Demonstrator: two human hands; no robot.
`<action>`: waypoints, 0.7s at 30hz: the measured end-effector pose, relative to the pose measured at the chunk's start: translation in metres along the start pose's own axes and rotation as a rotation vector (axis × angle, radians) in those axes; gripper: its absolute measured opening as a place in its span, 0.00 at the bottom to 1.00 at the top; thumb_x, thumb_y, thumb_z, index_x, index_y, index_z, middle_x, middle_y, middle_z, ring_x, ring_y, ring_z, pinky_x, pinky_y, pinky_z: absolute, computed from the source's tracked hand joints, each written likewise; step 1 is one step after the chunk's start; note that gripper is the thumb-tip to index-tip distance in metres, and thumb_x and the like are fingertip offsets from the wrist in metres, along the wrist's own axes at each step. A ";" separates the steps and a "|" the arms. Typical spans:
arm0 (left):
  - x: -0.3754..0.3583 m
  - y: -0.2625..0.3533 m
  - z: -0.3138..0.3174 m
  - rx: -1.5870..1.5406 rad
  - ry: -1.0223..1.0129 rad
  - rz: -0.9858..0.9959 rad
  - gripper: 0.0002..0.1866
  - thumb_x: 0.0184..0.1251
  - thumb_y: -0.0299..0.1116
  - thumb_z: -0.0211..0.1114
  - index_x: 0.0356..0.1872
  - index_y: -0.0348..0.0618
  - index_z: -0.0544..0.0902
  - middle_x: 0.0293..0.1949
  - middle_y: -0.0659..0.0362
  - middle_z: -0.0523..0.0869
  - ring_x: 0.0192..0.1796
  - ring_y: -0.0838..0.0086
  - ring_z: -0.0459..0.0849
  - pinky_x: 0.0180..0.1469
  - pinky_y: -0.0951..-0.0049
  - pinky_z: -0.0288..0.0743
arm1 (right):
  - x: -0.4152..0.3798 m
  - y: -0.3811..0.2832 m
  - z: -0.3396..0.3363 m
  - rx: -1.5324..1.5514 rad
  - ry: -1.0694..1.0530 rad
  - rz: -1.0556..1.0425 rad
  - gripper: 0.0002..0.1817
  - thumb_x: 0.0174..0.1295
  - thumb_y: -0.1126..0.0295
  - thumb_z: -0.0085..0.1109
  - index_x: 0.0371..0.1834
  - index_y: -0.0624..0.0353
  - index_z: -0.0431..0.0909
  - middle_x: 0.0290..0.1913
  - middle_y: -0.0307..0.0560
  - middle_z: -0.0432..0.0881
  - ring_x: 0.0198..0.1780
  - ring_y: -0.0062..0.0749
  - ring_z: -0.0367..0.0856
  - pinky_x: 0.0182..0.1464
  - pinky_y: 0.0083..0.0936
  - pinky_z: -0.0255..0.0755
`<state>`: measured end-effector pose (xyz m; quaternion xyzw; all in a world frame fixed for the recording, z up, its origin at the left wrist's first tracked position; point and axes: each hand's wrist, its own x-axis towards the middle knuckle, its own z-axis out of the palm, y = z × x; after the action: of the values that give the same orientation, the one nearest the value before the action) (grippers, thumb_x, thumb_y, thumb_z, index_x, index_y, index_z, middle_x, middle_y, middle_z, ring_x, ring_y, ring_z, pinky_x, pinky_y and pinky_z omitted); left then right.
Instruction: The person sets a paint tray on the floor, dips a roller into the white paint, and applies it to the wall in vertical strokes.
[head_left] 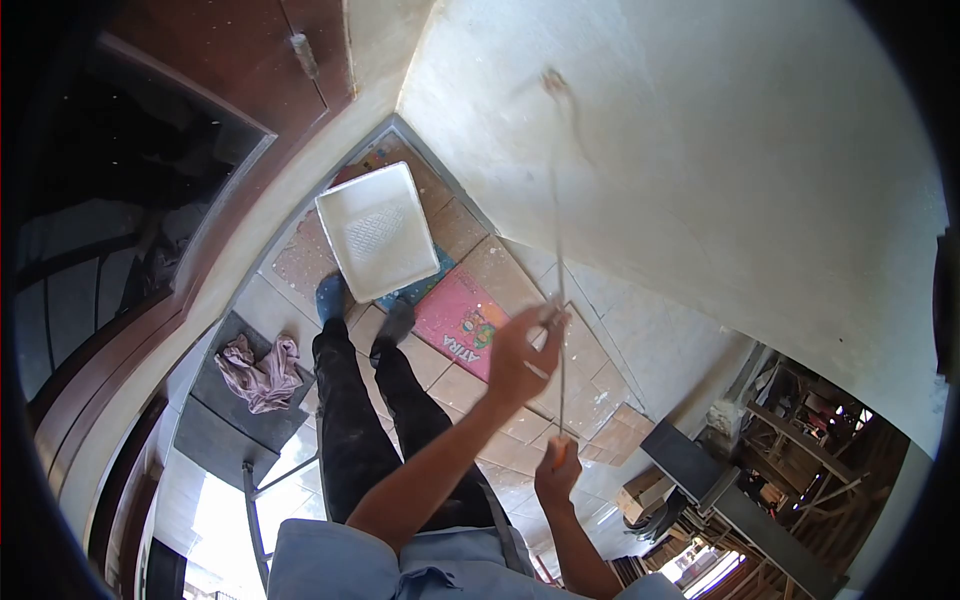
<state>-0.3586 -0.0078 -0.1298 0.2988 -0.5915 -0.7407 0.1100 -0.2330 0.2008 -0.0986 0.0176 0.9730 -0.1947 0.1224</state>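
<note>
A long, thin rod (560, 385) runs upright through the middle of the head view, with an orange handle (558, 447) at its low end. My right hand (558, 475) is closed around that handle. Higher up, the curled fingers of my left hand (525, 355) close on the rod, slightly smeared by motion. Past the left hand the rod looks faint and blurred against the pale wall (690, 130). At its far end is a small brownish, blurred shape (553, 82) with a thin curved strand trailing down.
A white-coated paint tray (380, 232) lies by my feet on paint-spotted cardboard (490, 275) and a pink printed sheet (455, 320). A crumpled cloth (258, 373) rests on a dark chair (225, 425). Wooden pieces (790, 450) crowd the lower right; a brown door (230, 60) stands upper left.
</note>
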 end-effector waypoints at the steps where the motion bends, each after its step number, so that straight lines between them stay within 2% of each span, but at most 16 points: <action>1: 0.014 -0.005 -0.008 0.012 0.008 0.059 0.13 0.67 0.30 0.64 0.47 0.32 0.84 0.35 0.48 0.88 0.36 0.66 0.88 0.41 0.70 0.78 | 0.011 -0.015 0.005 0.002 -0.030 0.015 0.12 0.69 0.63 0.55 0.40 0.63 0.75 0.27 0.58 0.79 0.29 0.51 0.81 0.31 0.38 0.72; 2: 0.031 -0.003 -0.022 0.097 -0.010 0.113 0.13 0.67 0.30 0.63 0.47 0.31 0.83 0.35 0.48 0.88 0.37 0.68 0.88 0.42 0.71 0.78 | 0.024 -0.029 0.013 0.008 -0.060 0.028 0.12 0.68 0.62 0.56 0.43 0.62 0.76 0.31 0.59 0.81 0.33 0.56 0.83 0.35 0.41 0.75; 3: 0.048 0.006 -0.038 0.184 -0.029 0.167 0.13 0.68 0.30 0.63 0.48 0.31 0.83 0.35 0.48 0.88 0.38 0.69 0.88 0.42 0.71 0.78 | 0.034 -0.036 0.027 0.043 -0.044 -0.003 0.12 0.68 0.61 0.56 0.43 0.60 0.77 0.31 0.59 0.81 0.33 0.57 0.82 0.35 0.42 0.75; 4: 0.064 0.017 -0.047 0.091 -0.001 0.032 0.14 0.69 0.30 0.62 0.49 0.31 0.83 0.34 0.48 0.88 0.38 0.71 0.88 0.42 0.71 0.78 | 0.045 -0.053 0.036 0.076 -0.044 -0.056 0.13 0.68 0.61 0.56 0.43 0.60 0.77 0.31 0.59 0.82 0.34 0.58 0.82 0.36 0.44 0.75; 5: 0.075 0.024 -0.053 -0.003 0.027 -0.103 0.14 0.69 0.31 0.62 0.50 0.32 0.83 0.34 0.49 0.89 0.38 0.73 0.87 0.42 0.72 0.78 | 0.051 -0.064 0.045 0.068 -0.049 -0.023 0.13 0.68 0.60 0.57 0.43 0.59 0.77 0.31 0.59 0.82 0.34 0.58 0.83 0.36 0.43 0.75; 7: 0.081 0.018 -0.055 -0.048 0.051 -0.052 0.14 0.70 0.31 0.62 0.49 0.32 0.83 0.34 0.49 0.88 0.38 0.74 0.87 0.42 0.72 0.78 | 0.058 -0.084 0.048 0.060 -0.100 0.029 0.12 0.68 0.62 0.58 0.43 0.60 0.77 0.31 0.59 0.82 0.34 0.57 0.83 0.35 0.43 0.75; 8: 0.083 0.016 -0.057 -0.072 0.069 -0.025 0.14 0.70 0.32 0.63 0.49 0.32 0.83 0.34 0.49 0.88 0.38 0.75 0.87 0.42 0.72 0.78 | 0.050 -0.079 0.048 0.053 -0.089 0.032 0.12 0.68 0.62 0.58 0.44 0.60 0.76 0.31 0.59 0.82 0.33 0.57 0.83 0.34 0.42 0.75; 9: 0.063 0.018 -0.052 0.028 0.065 -0.082 0.13 0.70 0.32 0.63 0.46 0.32 0.83 0.35 0.49 0.88 0.38 0.73 0.87 0.43 0.73 0.78 | 0.038 -0.070 0.049 0.046 -0.079 0.025 0.12 0.68 0.62 0.58 0.44 0.61 0.76 0.31 0.59 0.82 0.33 0.57 0.83 0.34 0.42 0.75; 11: 0.040 0.012 -0.044 0.084 -0.040 -0.131 0.12 0.69 0.32 0.63 0.43 0.31 0.83 0.34 0.48 0.88 0.39 0.70 0.88 0.43 0.73 0.78 | 0.013 -0.044 0.043 0.031 -0.050 0.026 0.12 0.67 0.63 0.58 0.44 0.61 0.76 0.31 0.59 0.82 0.33 0.57 0.83 0.33 0.42 0.75; 14: 0.023 0.001 -0.026 0.008 0.054 -0.016 0.12 0.69 0.32 0.63 0.44 0.32 0.84 0.33 0.48 0.88 0.39 0.68 0.88 0.43 0.72 0.78 | 0.002 -0.021 0.039 0.059 -0.004 0.020 0.13 0.68 0.61 0.58 0.44 0.61 0.75 0.31 0.59 0.82 0.32 0.56 0.83 0.33 0.43 0.75; 17: 0.056 0.003 -0.045 0.102 0.032 0.095 0.12 0.70 0.32 0.62 0.45 0.31 0.84 0.34 0.48 0.88 0.40 0.70 0.88 0.43 0.72 0.78 | 0.033 -0.048 0.050 -0.003 -0.013 -0.011 0.13 0.68 0.60 0.58 0.43 0.60 0.75 0.30 0.58 0.81 0.32 0.56 0.82 0.33 0.44 0.74; 19: 0.086 0.013 -0.058 -0.018 0.114 -0.019 0.13 0.70 0.32 0.62 0.47 0.30 0.83 0.35 0.47 0.88 0.40 0.71 0.88 0.44 0.73 0.78 | 0.057 -0.078 0.067 0.039 0.005 -0.090 0.13 0.68 0.59 0.57 0.43 0.59 0.76 0.31 0.58 0.81 0.32 0.56 0.82 0.33 0.44 0.74; 21: 0.096 0.012 -0.065 -0.049 0.126 -0.021 0.14 0.69 0.32 0.62 0.48 0.31 0.83 0.36 0.47 0.88 0.41 0.71 0.88 0.44 0.73 0.78 | 0.062 -0.089 0.076 0.063 -0.019 -0.048 0.13 0.68 0.60 0.57 0.43 0.59 0.76 0.31 0.57 0.81 0.33 0.56 0.82 0.34 0.43 0.74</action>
<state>-0.4002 -0.1133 -0.1565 0.3483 -0.5620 -0.7358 0.1463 -0.2825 0.0884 -0.1482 -0.0037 0.9653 -0.2285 0.1264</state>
